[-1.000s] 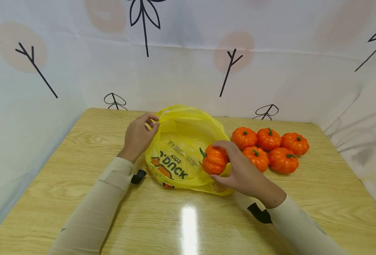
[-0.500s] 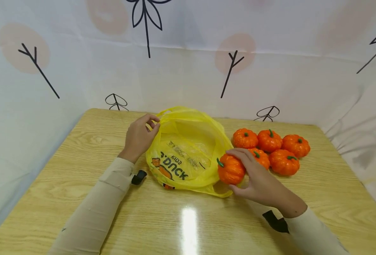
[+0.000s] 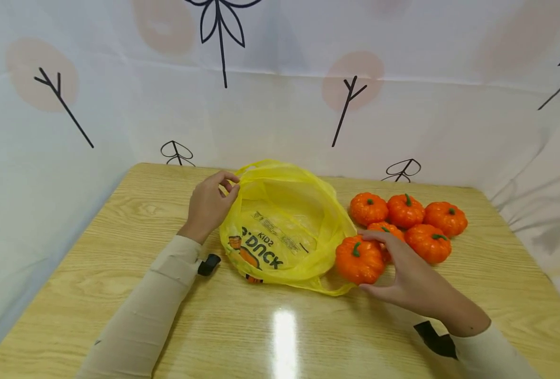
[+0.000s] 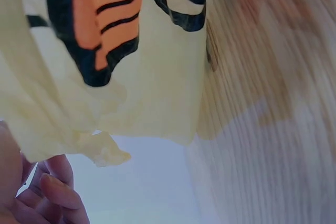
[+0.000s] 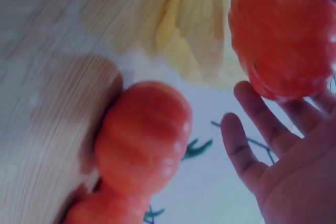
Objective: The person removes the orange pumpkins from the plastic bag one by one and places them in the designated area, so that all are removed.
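My left hand (image 3: 208, 206) pinches the left rim of a yellow plastic bag (image 3: 303, 189), its mouth spread toward me, black lettering and a duck print inside. In the left wrist view, curled fingers (image 4: 63, 190) meet the bag's edge. My right hand (image 3: 414, 281) grips a small orange pumpkin (image 3: 357, 268) with a green stem, thumb below and fingers above, just right of the bag's mouth. The right wrist view has this pumpkin (image 5: 283, 30) held off the table against the fingers. Behind it, another pumpkin (image 3: 386, 230) is partly hidden.
More pumpkins sit close together at the back right: one (image 3: 369, 209), one (image 3: 405, 211), one (image 3: 445, 218) and one (image 3: 429, 243). They rest on a wooden table (image 3: 204, 326). A white printed cloth (image 3: 270, 116) hangs behind its far edge.
My right hand has carried the pumpkin rightward, from over the bag's mouth to beside its right rim, and its stem now faces me more. My left hand stays on the bag.
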`<state>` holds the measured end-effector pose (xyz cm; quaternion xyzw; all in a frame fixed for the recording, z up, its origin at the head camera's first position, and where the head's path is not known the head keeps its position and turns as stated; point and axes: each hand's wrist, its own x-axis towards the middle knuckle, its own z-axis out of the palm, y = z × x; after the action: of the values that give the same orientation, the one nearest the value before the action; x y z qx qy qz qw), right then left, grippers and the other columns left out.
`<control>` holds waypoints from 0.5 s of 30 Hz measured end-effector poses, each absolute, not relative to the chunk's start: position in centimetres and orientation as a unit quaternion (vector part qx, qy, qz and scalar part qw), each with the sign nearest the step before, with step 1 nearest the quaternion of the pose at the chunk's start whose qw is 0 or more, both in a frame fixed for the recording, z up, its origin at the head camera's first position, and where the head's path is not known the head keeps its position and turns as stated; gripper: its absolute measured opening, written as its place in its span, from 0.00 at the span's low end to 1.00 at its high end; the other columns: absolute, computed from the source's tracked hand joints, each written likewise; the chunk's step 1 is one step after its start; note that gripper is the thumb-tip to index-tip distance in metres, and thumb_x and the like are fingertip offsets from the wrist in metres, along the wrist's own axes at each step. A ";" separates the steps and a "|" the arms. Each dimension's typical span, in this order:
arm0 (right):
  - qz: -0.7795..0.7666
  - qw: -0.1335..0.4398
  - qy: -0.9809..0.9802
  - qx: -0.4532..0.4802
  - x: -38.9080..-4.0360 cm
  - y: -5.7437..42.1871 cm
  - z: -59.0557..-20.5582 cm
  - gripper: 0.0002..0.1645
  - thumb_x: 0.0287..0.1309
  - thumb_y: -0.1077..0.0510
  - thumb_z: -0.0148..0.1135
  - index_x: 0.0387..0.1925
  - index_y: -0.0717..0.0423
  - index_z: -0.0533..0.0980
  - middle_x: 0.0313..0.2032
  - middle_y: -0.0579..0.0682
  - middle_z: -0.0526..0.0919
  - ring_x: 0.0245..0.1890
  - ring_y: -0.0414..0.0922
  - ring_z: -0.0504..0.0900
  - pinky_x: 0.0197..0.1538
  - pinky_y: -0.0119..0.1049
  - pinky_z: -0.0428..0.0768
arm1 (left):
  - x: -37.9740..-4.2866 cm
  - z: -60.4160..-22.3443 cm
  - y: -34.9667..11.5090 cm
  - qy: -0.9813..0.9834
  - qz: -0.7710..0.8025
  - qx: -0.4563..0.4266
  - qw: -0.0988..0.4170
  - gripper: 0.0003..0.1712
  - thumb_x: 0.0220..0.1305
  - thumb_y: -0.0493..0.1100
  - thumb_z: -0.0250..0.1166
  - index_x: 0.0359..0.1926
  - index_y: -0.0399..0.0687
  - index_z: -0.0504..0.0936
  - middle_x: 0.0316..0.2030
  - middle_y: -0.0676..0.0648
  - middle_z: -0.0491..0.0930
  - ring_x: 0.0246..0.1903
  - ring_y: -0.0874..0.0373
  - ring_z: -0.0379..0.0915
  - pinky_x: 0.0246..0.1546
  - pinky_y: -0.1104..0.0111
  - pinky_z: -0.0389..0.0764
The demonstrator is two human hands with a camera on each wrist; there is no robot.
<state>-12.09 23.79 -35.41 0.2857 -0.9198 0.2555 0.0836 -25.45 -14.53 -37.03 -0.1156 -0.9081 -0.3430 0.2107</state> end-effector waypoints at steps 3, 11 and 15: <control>0.233 0.083 -0.932 0.263 -11.6 24.6 -35.3 0.54 0.38 0.52 0.85 0.66 0.51 0.64 0.65 0.44 0.74 0.58 0.45 0.74 0.58 0.26 0.70 | -25.6 -37.0 -14.4 -0.907 -0.345 -0.118 0.212 0.09 0.70 0.46 0.65 0.47 0.50 0.83 0.32 0.48 0.82 0.22 0.56 0.73 0.20 0.67 0.71; 0.221 0.057 -0.941 0.250 -11.1 26.5 -35.3 0.51 0.39 0.54 0.84 0.64 0.52 0.65 0.64 0.45 0.74 0.57 0.42 0.73 0.54 0.35 0.76 | -25.5 -37.3 -14.4 -0.906 -0.347 -0.115 0.212 0.09 0.69 0.46 0.65 0.47 0.50 0.84 0.31 0.48 0.82 0.23 0.56 0.73 0.20 0.66 0.71; 0.238 0.055 -0.936 0.252 -11.2 27.3 -35.2 0.49 0.38 0.54 0.85 0.61 0.54 0.66 0.58 0.48 0.78 0.49 0.34 0.76 0.50 0.24 0.76 | -25.5 -37.2 -14.4 -0.908 -0.344 -0.113 0.212 0.09 0.69 0.46 0.66 0.46 0.50 0.84 0.31 0.49 0.81 0.23 0.56 0.73 0.20 0.66 0.72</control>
<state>-11.18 27.32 -35.24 0.2522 -0.9363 0.2380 0.0553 -25.49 -14.40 -37.19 -0.1130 -0.9078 -0.3439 0.2116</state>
